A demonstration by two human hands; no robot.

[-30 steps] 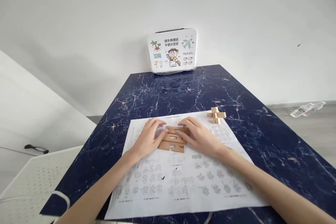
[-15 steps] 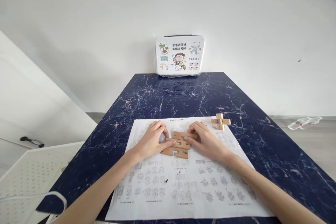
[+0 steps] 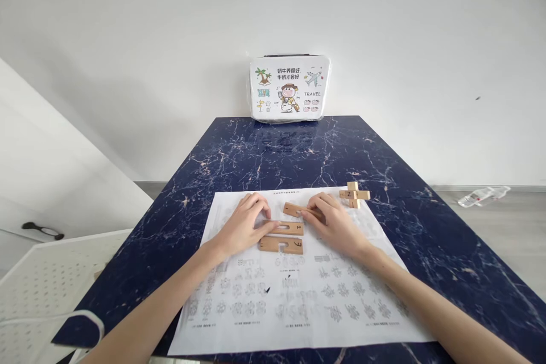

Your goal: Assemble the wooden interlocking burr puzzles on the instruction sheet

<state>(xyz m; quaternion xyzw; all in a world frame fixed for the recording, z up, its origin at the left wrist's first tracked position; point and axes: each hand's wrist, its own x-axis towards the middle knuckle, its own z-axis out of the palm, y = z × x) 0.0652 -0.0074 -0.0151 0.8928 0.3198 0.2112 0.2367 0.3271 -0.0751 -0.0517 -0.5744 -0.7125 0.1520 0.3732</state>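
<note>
Three flat wooden puzzle pieces with pen-marked numbers lie over a printed paper sheet (image 3: 239, 338). My left hand (image 3: 245, 220) grips the left end of the slotted puzzle piece marked 2 (image 3: 293, 231), its thumb along the top. Between the fingers of my right hand (image 3: 336, 224) is the right part of the puzzle piece marked 1 (image 3: 293, 210), tilted with its left end farther away. Nearest me lies the notched puzzle piece marked 3 (image 3: 269, 245), apart from piece 2 and touched by neither hand. A cross-shaped wooden assembly (image 3: 354, 195) stands beyond my right hand.
A white case with cartoon prints (image 3: 290, 88) stands at the far edge of the blue marbled table (image 3: 281, 165), against the wall. At left are a white perforated surface (image 3: 46, 284) and a white cable (image 3: 91, 315). A clear plastic item (image 3: 482, 196) lies on the floor at right.
The three pieces, close together before, are now spread apart. My right hand has turned piece 1 at an angle and away from piece 2. A gap has opened between pieces 2 and 3.
</note>
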